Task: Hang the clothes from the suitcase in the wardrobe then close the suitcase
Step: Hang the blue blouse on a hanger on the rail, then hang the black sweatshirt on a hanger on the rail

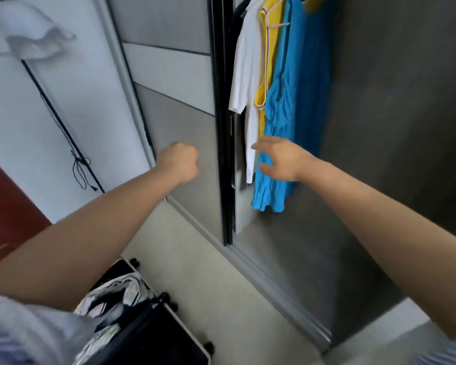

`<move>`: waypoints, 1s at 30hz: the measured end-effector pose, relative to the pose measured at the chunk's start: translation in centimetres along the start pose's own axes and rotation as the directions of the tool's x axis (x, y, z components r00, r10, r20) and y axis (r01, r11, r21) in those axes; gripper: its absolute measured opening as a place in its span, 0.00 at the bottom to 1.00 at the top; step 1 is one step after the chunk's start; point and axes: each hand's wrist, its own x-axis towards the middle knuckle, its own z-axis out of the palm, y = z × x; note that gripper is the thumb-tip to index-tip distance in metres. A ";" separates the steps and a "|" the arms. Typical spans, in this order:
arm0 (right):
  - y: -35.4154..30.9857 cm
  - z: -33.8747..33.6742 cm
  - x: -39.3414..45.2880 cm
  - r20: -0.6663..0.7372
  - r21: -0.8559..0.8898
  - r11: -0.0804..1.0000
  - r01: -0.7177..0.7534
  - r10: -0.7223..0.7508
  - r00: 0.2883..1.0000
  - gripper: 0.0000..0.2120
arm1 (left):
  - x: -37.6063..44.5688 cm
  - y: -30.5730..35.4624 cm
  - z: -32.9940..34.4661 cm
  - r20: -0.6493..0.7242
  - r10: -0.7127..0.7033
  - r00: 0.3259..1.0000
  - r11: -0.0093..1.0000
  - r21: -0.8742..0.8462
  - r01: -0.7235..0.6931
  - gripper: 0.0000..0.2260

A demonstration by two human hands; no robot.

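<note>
Wardrobe (366,101): fingers (258,146) beside dress (282,122).

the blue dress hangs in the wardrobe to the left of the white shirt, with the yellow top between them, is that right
Not quite: the head view shows the blue dress hanging to the right of the white shirt, not the left. The rest holds: both hang in the wardrobe, with the yellow top between them.
</note>
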 end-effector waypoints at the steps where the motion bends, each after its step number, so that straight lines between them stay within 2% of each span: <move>1: -1.3 1.1 -0.3 0.011 0.019 1.000 -0.006 0.005 1.000 0.24 | -1.3 -1.1 0.8 0.008 -0.004 1.000 1.000 -0.022 0.005 0.14; 4: -6.2 5.0 -0.6 0.018 0.052 0.999 -0.011 0.010 1.000 0.23 | -5.8 -5.1 3.1 0.041 -0.001 0.999 0.997 -0.076 0.004 0.14; 9: -16.2 12.9 -1.6 0.132 0.104 0.994 -0.024 0.010 0.991 0.21 | -13.7 -13.4 8.1 0.168 0.016 0.986 0.995 -0.098 0.000 0.13; 15: -24.5 23.3 -4.0 0.393 0.158 0.986 -0.048 -0.018 0.919 0.18 | -21.6 -21.3 15.8 0.434 -0.023 0.900 0.992 -0.099 0.073 0.12; 20: -27.1 34.4 -5.9 0.592 0.212 0.966 -0.149 -0.005 0.806 0.16 | -27.4 -24.8 24.6 0.563 -0.109 0.820 0.947 -0.193 0.258 0.12; 23: -27.5 41.8 -8.0 0.721 0.212 0.951 -0.224 0.002 0.693 0.15 | -31.0 -25.8 32.0 0.669 -0.167 0.724 0.908 -0.182 0.377 0.12; 26: -27.3 48.1 -11.0 0.786 0.200 0.935 -0.294 0.026 0.617 0.15 | -33.8 -25.9 38.0 0.749 -0.223 0.624 0.841 -0.176 0.512 0.11; 30: -27.5 57.6 -14.4 0.868 0.117 0.887 -0.448 0.128 0.480 0.15 | -38.4 -25.7 46.9 0.842 -0.209 0.498 0.807 -0.139 0.574 0.13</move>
